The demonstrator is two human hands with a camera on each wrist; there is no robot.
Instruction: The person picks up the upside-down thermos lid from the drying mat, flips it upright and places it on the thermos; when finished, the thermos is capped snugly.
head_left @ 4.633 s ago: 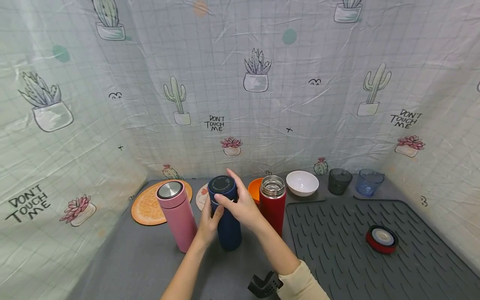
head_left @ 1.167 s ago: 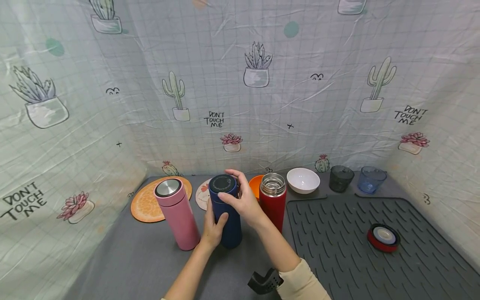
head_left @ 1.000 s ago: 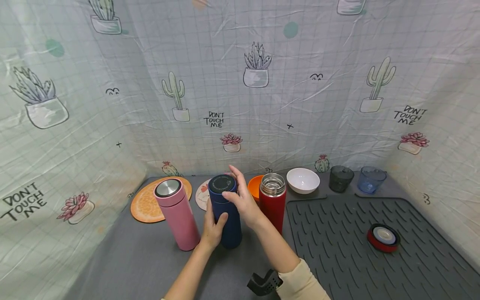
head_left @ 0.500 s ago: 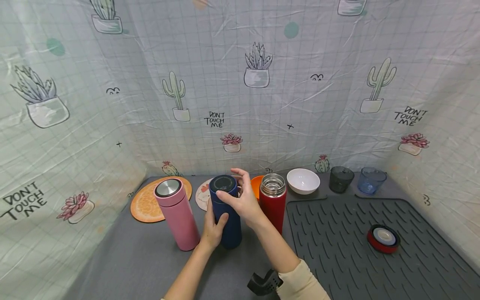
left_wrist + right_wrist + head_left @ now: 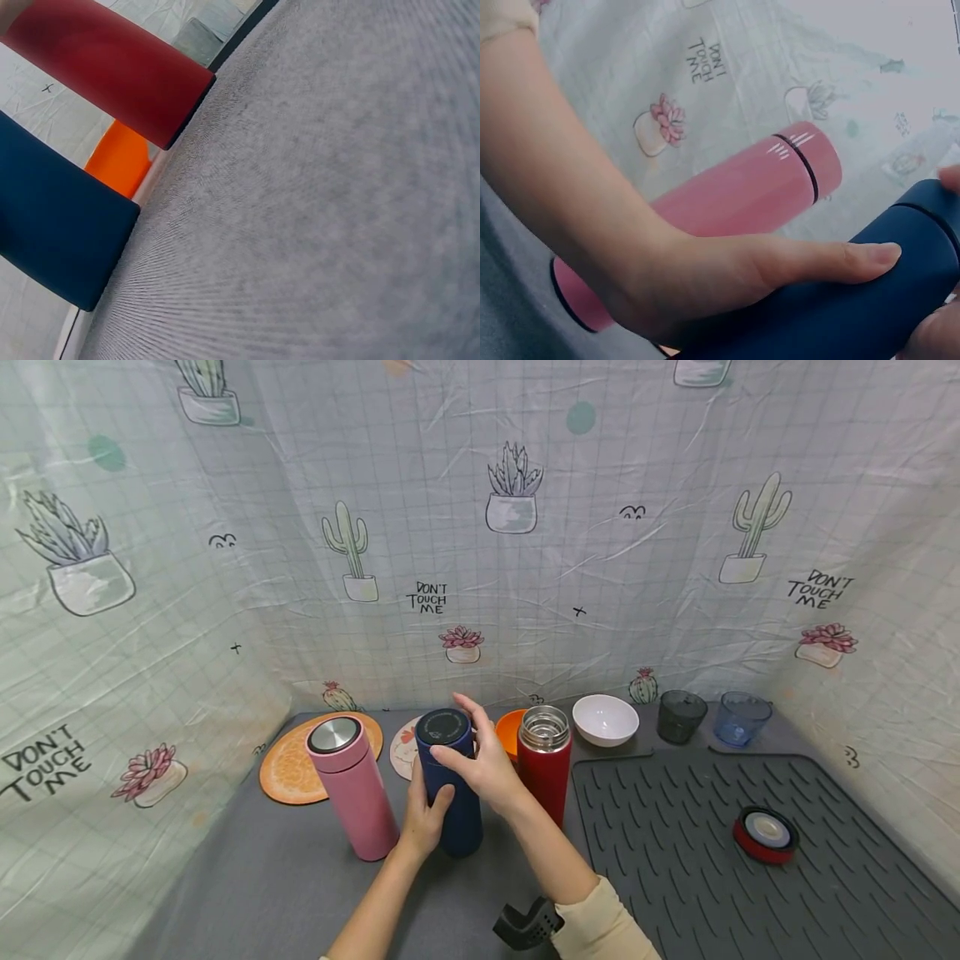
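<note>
Two hands on one flask, mid bench. Nearest: grey bench [image 5: 285, 893], dark ridged mat [image 5: 712, 860] to the right, red lid [image 5: 765, 836] lying flat on it. Left hand [image 5: 423, 814] wrapped round lower body of navy flask [image 5: 450, 793], thumb up along the side, fingers curled behind, firm hold. Right hand [image 5: 487, 764] at the navy cap [image 5: 444, 727], thumb and fingers pinching its rim, index finger raised a bit. Flask upright on bench, between pink flask [image 5: 351, 785] on the left and red flask [image 5: 545, 764] on the right, red one uncapped, steel mouth showing. Pink flask capped, just beside the left hand, not touching as far as visible. Behind: orange-slice coaster [image 5: 288, 768], orange cup [image 5: 508, 735] partly hidden, white bowl [image 5: 604, 720], dark tumbler [image 5: 681, 717], blue tumbler [image 5: 741, 718] along the back. Cactus-print sheet [image 5: 480, 527] as backdrop.
</note>
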